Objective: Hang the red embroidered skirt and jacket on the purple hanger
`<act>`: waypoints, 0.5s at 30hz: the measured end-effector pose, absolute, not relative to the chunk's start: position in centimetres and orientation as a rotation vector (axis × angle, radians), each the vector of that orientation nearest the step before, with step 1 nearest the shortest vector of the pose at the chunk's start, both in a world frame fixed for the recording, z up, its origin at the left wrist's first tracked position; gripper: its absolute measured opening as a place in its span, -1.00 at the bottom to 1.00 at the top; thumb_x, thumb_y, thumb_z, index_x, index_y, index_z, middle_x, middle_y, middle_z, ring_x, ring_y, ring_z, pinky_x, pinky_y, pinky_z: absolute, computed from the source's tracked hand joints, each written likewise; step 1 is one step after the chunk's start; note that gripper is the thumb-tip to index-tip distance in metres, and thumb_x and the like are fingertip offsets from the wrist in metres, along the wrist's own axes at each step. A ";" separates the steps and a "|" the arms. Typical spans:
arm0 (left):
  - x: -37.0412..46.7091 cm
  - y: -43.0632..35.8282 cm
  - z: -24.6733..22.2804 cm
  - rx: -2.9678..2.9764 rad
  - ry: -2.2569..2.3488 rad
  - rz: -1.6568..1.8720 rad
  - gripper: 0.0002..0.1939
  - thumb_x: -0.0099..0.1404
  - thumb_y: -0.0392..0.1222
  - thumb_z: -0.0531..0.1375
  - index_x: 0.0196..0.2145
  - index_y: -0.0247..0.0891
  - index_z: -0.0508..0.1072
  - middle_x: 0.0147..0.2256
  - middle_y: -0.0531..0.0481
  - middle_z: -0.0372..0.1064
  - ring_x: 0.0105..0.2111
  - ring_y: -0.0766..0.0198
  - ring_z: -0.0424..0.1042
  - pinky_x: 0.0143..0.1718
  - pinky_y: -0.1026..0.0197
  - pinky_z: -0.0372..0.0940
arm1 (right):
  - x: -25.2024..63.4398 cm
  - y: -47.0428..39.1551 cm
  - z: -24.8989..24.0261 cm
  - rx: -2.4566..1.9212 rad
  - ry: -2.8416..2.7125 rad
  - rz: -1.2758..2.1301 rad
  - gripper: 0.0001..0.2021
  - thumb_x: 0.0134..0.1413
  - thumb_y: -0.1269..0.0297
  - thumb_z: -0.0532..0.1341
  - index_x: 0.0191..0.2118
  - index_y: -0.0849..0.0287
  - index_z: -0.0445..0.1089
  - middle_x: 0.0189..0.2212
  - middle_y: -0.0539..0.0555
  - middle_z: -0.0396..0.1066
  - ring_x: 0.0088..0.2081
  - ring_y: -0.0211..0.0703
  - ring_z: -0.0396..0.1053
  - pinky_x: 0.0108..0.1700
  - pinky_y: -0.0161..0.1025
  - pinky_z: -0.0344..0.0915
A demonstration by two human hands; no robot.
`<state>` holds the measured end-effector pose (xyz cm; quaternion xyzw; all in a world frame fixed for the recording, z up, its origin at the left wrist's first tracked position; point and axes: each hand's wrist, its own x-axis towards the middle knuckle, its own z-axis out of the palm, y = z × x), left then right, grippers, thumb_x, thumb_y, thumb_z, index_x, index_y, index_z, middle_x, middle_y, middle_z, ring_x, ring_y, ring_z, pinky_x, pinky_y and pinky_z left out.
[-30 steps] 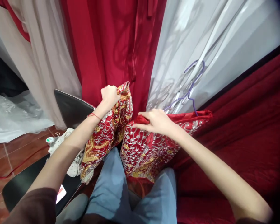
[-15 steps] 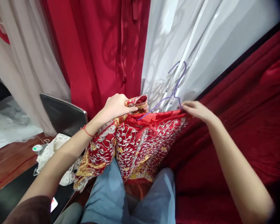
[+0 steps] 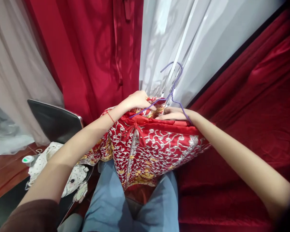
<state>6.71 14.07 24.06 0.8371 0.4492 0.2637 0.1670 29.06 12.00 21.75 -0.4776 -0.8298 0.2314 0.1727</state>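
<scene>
A red skirt (image 3: 157, 145) with silver and gold embroidery hangs in front of my knees, its plain red waistband with a tied bow at the top. My left hand (image 3: 140, 100) is closed around a folded, embroidered part of the garment (image 3: 159, 111) behind the waistband. Just right of it, my right hand (image 3: 177, 113) reaches behind the waistband, fingers pressed to the same folded cloth; the fingertips are partly hidden. A purple hanger (image 3: 175, 84) stands up from the waistband, its right arm crossing in front of my right hand.
Red curtain (image 3: 94, 48) and white drapes (image 3: 159, 38) hang ahead; dark red cloth (image 3: 244, 129) covers the right side. At left are a black chair back (image 3: 54, 119), a dotted white cloth (image 3: 47, 161) and a small round container (image 3: 28, 159).
My right hand has moved left from the waistband's right end to beside my left hand. The waistband now lies more level and faces me, and the hanger has shifted left.
</scene>
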 end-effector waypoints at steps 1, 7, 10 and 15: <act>6.6 13.9 23.9 2.379 1.285 0.747 -0.64 -0.10 0.00 0.42 -0.71 -0.26 0.39 -0.67 0.01 0.25 -0.46 0.13 0.40 -0.37 0.14 0.22 | 29.2 12.4 21.4 -1.364 -2.386 0.757 -0.64 -0.12 -0.04 0.35 -0.57 0.17 0.39 -0.62 -0.02 0.33 -0.52 -0.24 0.24 -0.42 -0.27 0.24; 2.4 15.2 22.6 2.493 1.716 0.780 -0.90 -0.11 -0.21 0.37 -0.56 -0.19 0.53 -0.57 0.00 0.38 -0.29 0.01 0.46 -0.18 0.08 0.22 | 29.4 12.4 21.0 -1.277 -2.330 0.850 -0.67 -0.02 -0.04 0.20 -0.49 0.15 0.37 -0.51 0.03 0.38 -0.46 -0.21 0.27 -0.38 -0.24 0.24; 0.2 17.4 21.6 2.569 2.005 0.676 -0.89 -0.04 -0.28 0.32 -0.46 -0.24 0.55 -0.42 -0.08 0.47 -0.19 -0.06 0.46 -0.08 0.03 0.20 | 28.9 11.7 21.3 -1.300 -2.344 0.879 -0.66 0.03 -0.04 0.19 -0.51 0.14 0.35 -0.51 0.03 0.37 -0.46 -0.22 0.26 -0.40 -0.25 0.23; -2.9 20.4 20.2 2.437 2.214 0.766 -0.84 0.08 -0.32 0.28 -0.31 -0.36 0.53 -0.18 -0.22 0.47 -0.09 -0.14 0.43 -0.04 -0.05 0.16 | 28.9 11.7 21.1 -1.303 -2.337 0.860 -0.63 0.04 -0.10 0.20 -0.48 0.14 0.38 -0.49 0.04 0.41 -0.45 -0.18 0.31 -0.38 -0.22 0.30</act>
